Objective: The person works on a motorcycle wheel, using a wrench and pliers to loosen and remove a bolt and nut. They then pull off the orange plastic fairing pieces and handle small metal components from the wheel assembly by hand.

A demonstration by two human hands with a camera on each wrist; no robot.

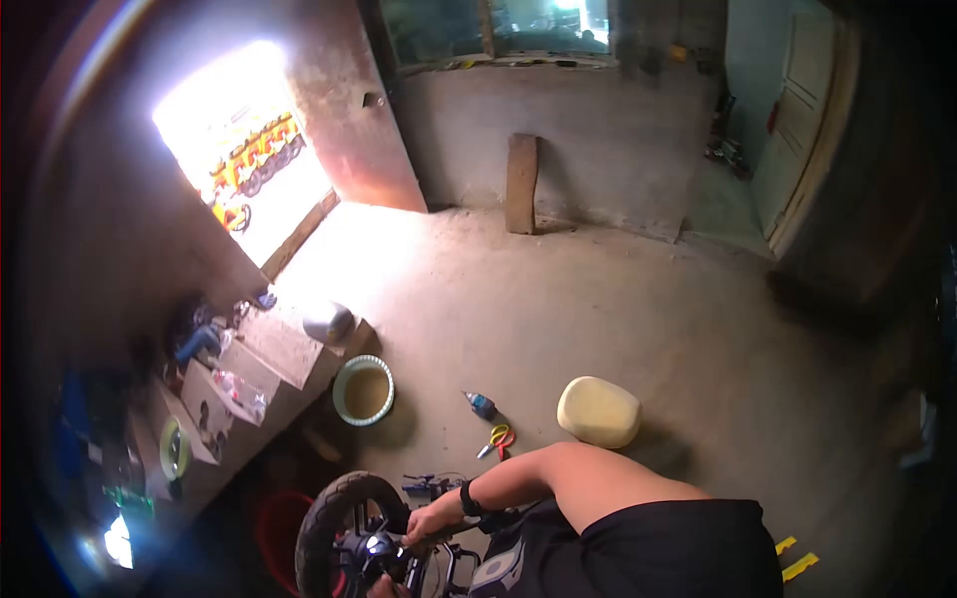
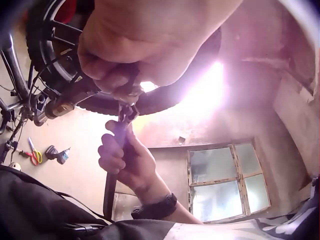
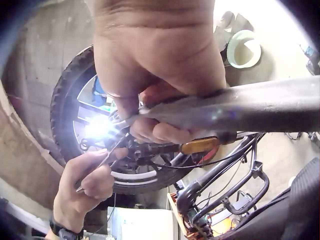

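My right hand (image 1: pixel 431 520) grips a long, dark-handled tool (image 3: pixel 265 106) beside the hub of a small spoked wheel (image 1: pixel 311 533) with a knobbly black tyre. The metal end of that tool (image 2: pixel 129 111) points towards my left hand (image 2: pixel 135 50) in the left wrist view. In the right wrist view, my left hand (image 3: pixel 90 182) pinches a thin metal rod (image 3: pixel 102 167) whose far end reaches the hub area. What kind of tool either one is, I cannot tell. An orange reflector (image 3: pixel 199 145) sits close by on the dark frame (image 3: pixel 200 187).
On the floor lie a blue-and-black drill (image 1: pixel 482 405) and scissors (image 1: pixel 498 439) with red and yellow handles. A pale tub (image 1: pixel 341 391) holds murky liquid; a cream container (image 1: pixel 598 411) stands farther right. Cardboard boxes (image 1: pixel 264 344) line the left. Behind the wheel is a red basin (image 1: pixel 274 523).
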